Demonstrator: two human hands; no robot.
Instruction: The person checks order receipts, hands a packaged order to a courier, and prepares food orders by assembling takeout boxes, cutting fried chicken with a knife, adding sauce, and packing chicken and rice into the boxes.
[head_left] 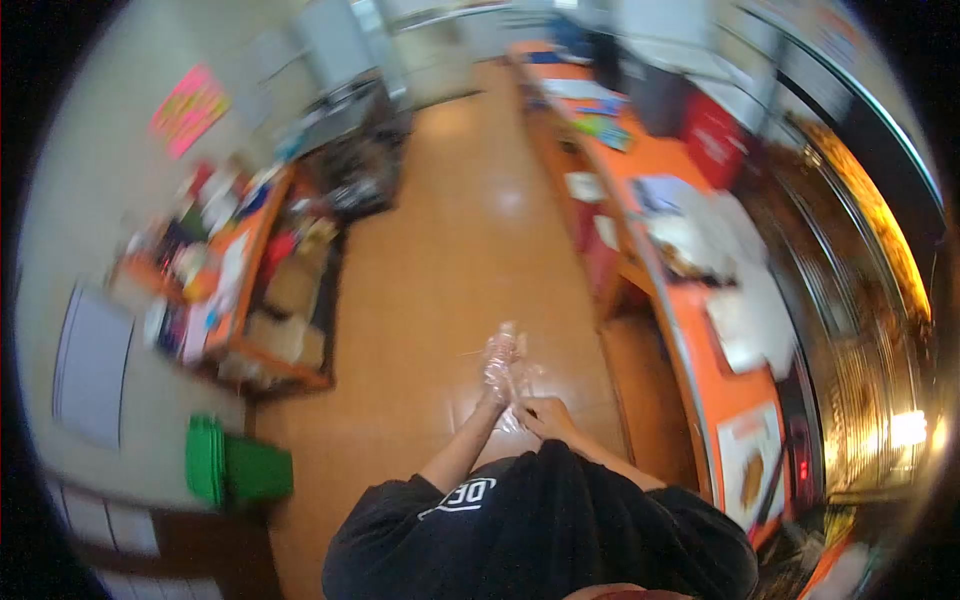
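Note:
A clear, crinkled disposable plastic glove (pixel 521 378) covers my left hand (pixel 501 358), which is held out in front of my body. Its fingers point forward, away from me, and look stretched out inside the film, though they are slightly blurred. My right hand (pixel 546 417) is bare and closed at the left wrist, pinching the loose plastic near the glove's cuff. Some of the film hangs free between the two hands. The right fingertips are partly hidden by the plastic.
To the right runs a long orange counter (pixel 688 310) with papers, plastic bags and a white tray (pixel 752 465) holding a brown piece of food. A lit glass display case (pixel 870 400) stands beyond. Leftward are a cluttered orange shelf (pixel 262 250) and a green bin (pixel 235 462).

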